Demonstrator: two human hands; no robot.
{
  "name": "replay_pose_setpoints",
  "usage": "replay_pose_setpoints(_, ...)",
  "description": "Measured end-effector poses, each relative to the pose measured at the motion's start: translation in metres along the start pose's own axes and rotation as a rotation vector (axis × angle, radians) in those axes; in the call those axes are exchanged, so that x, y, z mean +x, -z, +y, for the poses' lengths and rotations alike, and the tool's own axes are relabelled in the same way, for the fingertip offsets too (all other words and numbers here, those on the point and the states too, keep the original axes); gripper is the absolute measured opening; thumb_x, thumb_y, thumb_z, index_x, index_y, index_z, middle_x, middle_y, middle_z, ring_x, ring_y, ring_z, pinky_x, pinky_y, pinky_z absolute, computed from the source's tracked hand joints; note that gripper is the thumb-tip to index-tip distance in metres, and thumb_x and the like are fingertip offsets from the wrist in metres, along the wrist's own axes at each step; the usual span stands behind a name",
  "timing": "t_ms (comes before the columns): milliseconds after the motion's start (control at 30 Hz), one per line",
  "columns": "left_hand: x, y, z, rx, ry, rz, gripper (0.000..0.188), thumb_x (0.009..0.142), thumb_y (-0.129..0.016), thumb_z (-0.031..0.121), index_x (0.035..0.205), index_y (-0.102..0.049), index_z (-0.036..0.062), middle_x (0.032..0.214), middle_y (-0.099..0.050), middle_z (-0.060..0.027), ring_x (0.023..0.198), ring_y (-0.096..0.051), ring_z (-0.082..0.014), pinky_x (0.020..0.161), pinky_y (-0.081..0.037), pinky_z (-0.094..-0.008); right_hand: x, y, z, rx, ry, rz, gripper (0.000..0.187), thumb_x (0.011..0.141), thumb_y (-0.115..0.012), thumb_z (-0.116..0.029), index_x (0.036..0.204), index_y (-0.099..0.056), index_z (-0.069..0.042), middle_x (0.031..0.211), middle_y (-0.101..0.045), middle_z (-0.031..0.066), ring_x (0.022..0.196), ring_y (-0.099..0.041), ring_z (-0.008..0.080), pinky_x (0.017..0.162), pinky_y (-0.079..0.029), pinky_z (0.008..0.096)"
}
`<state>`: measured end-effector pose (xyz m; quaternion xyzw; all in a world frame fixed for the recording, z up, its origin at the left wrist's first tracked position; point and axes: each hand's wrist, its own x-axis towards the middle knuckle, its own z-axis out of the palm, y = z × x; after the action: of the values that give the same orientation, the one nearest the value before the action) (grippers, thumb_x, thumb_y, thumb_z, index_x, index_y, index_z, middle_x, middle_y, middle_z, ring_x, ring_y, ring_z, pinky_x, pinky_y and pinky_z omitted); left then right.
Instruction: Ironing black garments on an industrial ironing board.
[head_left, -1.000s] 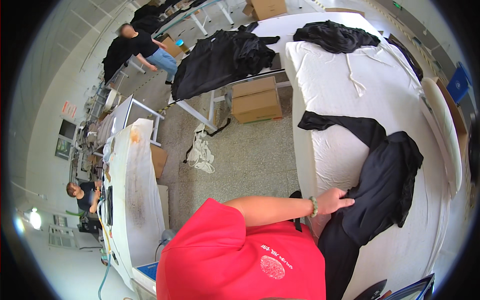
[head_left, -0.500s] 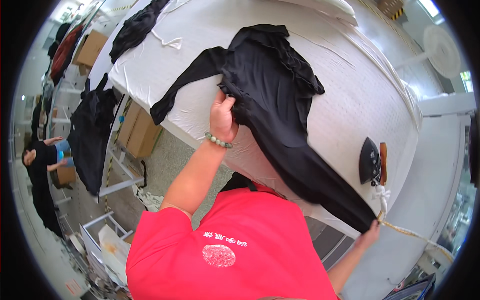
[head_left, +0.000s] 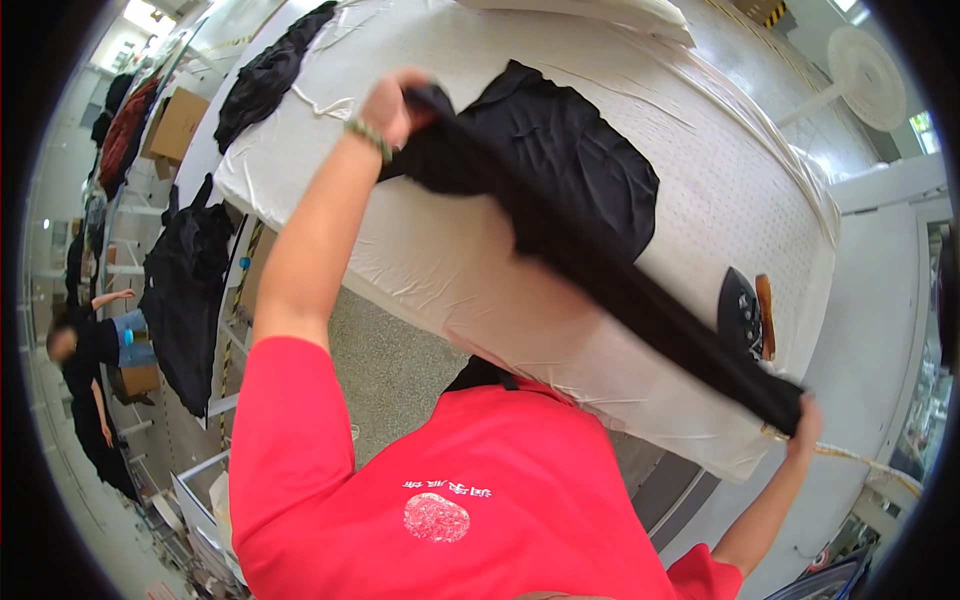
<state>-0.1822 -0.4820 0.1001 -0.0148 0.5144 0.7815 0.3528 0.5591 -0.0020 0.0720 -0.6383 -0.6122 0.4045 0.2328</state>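
A black long-sleeved garment is stretched across the white padded table. My left hand, with a beaded bracelet at its wrist, is closed on one end of it over the table's left half. My right hand grips the cuff end near the table's right edge. Between the hands the cloth runs taut on a slant, lifted and blurred by motion. Its body lies spread on the table behind this band. Close to my right hand stands an iron with a brown handle, partly covered by the sleeve.
Another black garment lies at the table's far left corner. Black cloth hangs on a rack to the left, where a person in black stands. A cardboard box is farther back. A cord trails off right.
My left hand has moved up and left, pulling its part of the garment along. My right hand has shifted right and upward with the cuff. The garment's body has turned over on the table.
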Motion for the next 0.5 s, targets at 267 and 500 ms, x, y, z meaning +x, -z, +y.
replay_pose_setpoints(267, -0.073, 0.030, 0.067, 0.027, -0.632, 0.270, 0.016, 0.095, -0.064, 0.018, 0.105, -0.070, 0.0063, 0.101, -0.073, -0.0095, 0.089, -0.071, -0.0253, 0.077, -0.060, -0.0422, 0.076, -0.027, -0.092, -0.442, 0.592, 0.070, 0.037, 0.100, -0.065, -0.033, 0.093, -0.068, 0.003, 0.082, -0.065, 0.0096, 0.072, -0.053, 0.0168, 0.071, -0.047, 0.0331)
replay_pose_setpoints(500, -0.155, 0.120, -0.129, -0.373, -0.163, 0.385, 0.026, 0.099, -0.058, 0.011, 0.121, -0.065, 0.0007, 0.119, -0.071, -0.0120, 0.105, -0.069, -0.0249, 0.091, -0.058, -0.0380, 0.015, -0.026, 0.023, -0.698, 0.598, 0.034, 0.044, 0.101, -0.062, -0.037, 0.083, -0.061, 0.003, 0.071, -0.060, 0.0177, 0.066, -0.054, 0.0275, 0.065, -0.045, 0.0434)
